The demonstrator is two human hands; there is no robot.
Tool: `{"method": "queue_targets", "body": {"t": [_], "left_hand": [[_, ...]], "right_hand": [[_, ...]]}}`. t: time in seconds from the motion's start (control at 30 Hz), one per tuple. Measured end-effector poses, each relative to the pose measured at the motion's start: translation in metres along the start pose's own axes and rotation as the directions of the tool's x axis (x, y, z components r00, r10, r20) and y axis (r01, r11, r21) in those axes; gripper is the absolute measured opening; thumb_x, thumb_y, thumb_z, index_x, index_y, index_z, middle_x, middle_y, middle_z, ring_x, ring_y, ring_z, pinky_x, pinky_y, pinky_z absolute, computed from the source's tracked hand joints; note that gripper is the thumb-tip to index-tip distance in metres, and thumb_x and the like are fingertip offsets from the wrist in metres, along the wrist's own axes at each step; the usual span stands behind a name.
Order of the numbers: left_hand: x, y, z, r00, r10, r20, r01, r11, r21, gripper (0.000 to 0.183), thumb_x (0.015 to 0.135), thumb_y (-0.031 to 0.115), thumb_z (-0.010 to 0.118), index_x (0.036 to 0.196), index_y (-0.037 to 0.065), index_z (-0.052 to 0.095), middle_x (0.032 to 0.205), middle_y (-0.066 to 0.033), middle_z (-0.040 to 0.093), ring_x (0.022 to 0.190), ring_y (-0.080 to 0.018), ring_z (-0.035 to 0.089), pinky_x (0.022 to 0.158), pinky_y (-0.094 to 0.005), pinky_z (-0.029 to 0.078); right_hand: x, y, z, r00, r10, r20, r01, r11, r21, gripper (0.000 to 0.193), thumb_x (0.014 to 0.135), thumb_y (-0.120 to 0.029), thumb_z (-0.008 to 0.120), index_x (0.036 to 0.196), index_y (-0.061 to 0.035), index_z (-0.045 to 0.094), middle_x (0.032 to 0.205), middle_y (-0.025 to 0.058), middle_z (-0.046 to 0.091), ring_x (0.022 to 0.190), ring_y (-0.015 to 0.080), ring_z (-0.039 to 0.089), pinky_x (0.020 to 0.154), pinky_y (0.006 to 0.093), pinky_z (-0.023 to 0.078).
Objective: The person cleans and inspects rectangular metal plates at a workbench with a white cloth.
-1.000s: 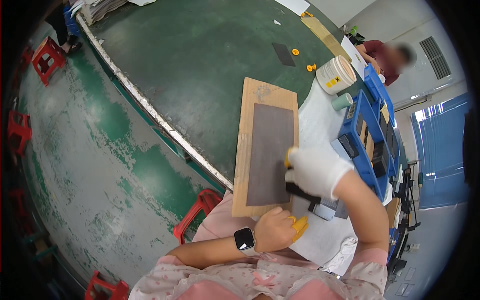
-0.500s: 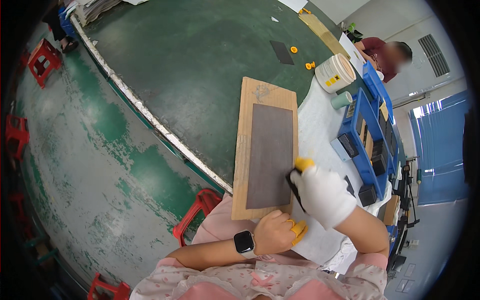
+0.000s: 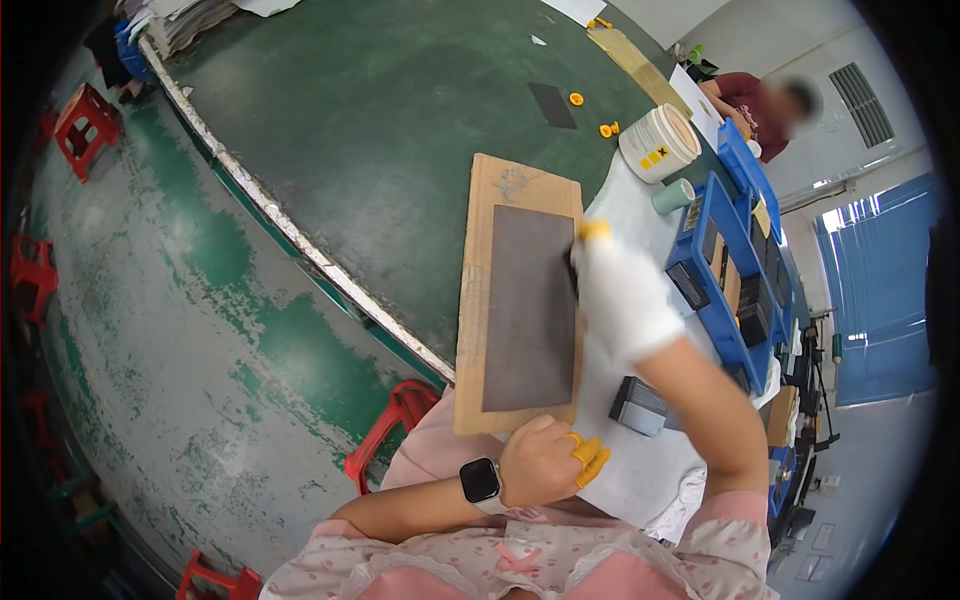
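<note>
A dark grey-brown rectangular sheet (image 3: 532, 310) lies on a larger piece of cardboard (image 3: 473, 330) in front of me. My right hand (image 3: 625, 295), in a white glove with a yellow finger cot, is closed on a thin black block (image 3: 574, 272) at the sheet's right edge. Motion blurs this hand, and it hides most of the block. At the cardboard's near edge rests my left hand (image 3: 548, 460), bare with yellow finger cots and a watch on the wrist. Its fingers are curled, and I cannot see whether they grip anything.
White cloth (image 3: 610, 465) covers the green table (image 3: 350, 130) on the right. On it stand a dark block with a grey side (image 3: 640, 405), a white tub (image 3: 655, 148), a green cup (image 3: 673, 196) and a blue crate (image 3: 715, 300). Another person (image 3: 755, 105) sits beyond.
My right hand has moved away from me along the sheet's right edge, uncovering the dark block with the grey side. My left hand stays at the cardboard's near edge.
</note>
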State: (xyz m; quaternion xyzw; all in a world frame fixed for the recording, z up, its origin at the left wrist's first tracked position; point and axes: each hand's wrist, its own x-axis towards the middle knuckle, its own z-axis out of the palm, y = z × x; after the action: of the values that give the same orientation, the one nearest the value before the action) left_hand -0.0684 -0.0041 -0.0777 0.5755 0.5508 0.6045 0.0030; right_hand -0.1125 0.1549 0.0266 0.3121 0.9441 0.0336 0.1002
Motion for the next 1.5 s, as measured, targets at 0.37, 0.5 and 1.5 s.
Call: {"method": "queue_targets", "body": {"t": [0.37, 0.5, 1.5], "left_hand": [[0.020, 0.042, -0.049, 0.913, -0.258, 0.317, 0.222, 0.964, 0.144, 0.054, 0.061, 0.050, 0.077, 0.084, 0.003, 0.065, 0.065, -0.0075, 0.057, 0.052, -0.0228, 0.049, 0.048, -0.0335, 0.037], [0.022, 0.062, -0.035, 0.862, -0.385, 0.331, 0.336, 0.921, 0.196, 0.088, 0.063, 0.052, 0.075, 0.119, -0.011, 0.048, 0.083, -0.0135, 0.057, 0.072, -0.0268, 0.053, 0.062, -0.0343, 0.044], [0.012, 0.096, -0.027, 0.908, -0.235, 0.348, 0.193, 0.969, 0.152, 0.061, 0.058, 0.023, 0.081, 0.111, 0.001, 0.061, 0.073, -0.0100, 0.055, 0.060, -0.0250, 0.054, 0.057, -0.0313, 0.044]], "right_hand": [[-0.160, 0.017, 0.002, 0.834, 0.551, -0.028, -0.149, 0.272, 0.951, 0.048, 0.086, -0.007, 0.062, 0.129, 0.0000, 0.043, 0.058, -0.0063, 0.050, 0.052, 0.0002, 0.041, 0.049, 0.0176, 0.037], [-0.185, 0.007, 0.009, 0.821, 0.561, 0.104, -0.201, 0.114, 0.973, 0.065, 0.082, -0.001, 0.064, 0.138, -0.0020, 0.031, 0.064, -0.0037, 0.057, 0.057, 0.0020, 0.049, 0.051, 0.0180, 0.042], [-0.226, 0.069, 0.009, 0.978, 0.188, 0.096, -0.101, 0.021, 0.995, 0.039, 0.090, -0.015, 0.057, 0.125, -0.0007, 0.048, 0.071, -0.0031, 0.054, 0.061, 0.0016, 0.046, 0.054, 0.0182, 0.039]]}}
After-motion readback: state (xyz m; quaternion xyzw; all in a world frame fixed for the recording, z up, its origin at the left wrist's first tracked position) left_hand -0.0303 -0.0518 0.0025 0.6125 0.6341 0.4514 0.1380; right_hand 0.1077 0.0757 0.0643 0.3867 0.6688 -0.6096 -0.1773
